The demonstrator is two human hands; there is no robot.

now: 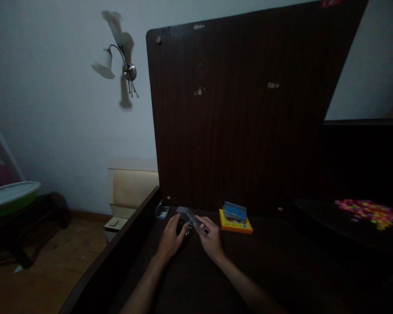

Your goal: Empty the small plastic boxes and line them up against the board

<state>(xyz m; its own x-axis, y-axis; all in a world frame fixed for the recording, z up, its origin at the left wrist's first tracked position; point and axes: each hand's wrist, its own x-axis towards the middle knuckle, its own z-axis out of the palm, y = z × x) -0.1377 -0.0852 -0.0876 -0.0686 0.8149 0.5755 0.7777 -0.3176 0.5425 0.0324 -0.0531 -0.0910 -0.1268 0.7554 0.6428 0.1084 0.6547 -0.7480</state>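
Note:
A clear plastic box is held tilted above the dark tabletop, with my right hand closed on its right end. My left hand is at the box's left side, its fingers curled and thumb bent inward; what they grip is hard to see in the dim light. Small pale bits show in the dark gap between my hands, too small to name. Beyond my left hand, a small clear case stands with its lid up and something white inside.
Right of my hands, a clear case with blue contents lies on a yellow box. Colourful small pieces are heaped at far right. A dark upright panel closes off the back; a raised edge runs along the left.

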